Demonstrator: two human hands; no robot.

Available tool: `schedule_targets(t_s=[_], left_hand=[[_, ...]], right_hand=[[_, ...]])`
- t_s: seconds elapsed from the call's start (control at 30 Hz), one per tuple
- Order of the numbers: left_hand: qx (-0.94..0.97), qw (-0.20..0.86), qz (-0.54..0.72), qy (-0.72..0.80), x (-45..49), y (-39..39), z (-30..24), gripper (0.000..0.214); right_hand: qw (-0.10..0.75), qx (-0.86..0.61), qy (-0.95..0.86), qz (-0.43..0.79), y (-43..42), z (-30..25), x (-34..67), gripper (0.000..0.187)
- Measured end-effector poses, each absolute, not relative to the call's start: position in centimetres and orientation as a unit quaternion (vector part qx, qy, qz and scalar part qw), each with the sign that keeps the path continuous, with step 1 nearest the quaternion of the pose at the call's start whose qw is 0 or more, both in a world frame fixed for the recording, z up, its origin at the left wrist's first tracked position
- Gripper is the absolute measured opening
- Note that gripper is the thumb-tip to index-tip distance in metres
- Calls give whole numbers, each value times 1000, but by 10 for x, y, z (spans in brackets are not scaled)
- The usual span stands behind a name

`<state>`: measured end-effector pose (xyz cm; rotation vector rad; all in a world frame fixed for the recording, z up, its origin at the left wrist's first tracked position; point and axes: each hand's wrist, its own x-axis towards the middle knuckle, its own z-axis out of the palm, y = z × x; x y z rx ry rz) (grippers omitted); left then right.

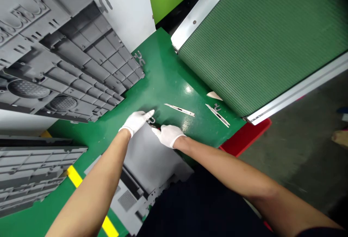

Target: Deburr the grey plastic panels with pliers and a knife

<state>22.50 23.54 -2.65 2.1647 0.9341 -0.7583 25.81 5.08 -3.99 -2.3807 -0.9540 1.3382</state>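
Note:
White-gloved, my left hand (135, 122) and my right hand (168, 135) come together over the edge of a grey moulded plastic panel (146, 161). A small metal clip (151, 120) lies between their fingertips, with a dark-and-red bit beneath it. Whether either hand grips the clip is hidden. Two slim metal strips (179, 109) (217, 115) lie apart on the green bench mat (168, 66), to the right of my hands, and the farther one carries a small bracket.
Large grey moulded panels (67, 55) stack at the left, with another (35, 164) at lower left. A green ribbed sheet in an aluminium frame (258, 41) lies upper right. A red tray edge (244, 137) and concrete floor (299, 150) show at right. Yellow tape (74, 176) crosses the mat.

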Motion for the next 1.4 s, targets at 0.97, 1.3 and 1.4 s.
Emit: schedule_targets(t_s=[0.97,1.3,1.4], left_hand=[[823,241,-397,327,247,236,-37,62],[818,242,-379,358,242,240,-42,58],[817,252,-385,348,242,241,-36,57]], right_hand=[[140,-803,-297,498,53,-48,261,82],[165,-802,-299,490,61,-49,256,81],[161,-808,-307,477,63,-47,255,81]])
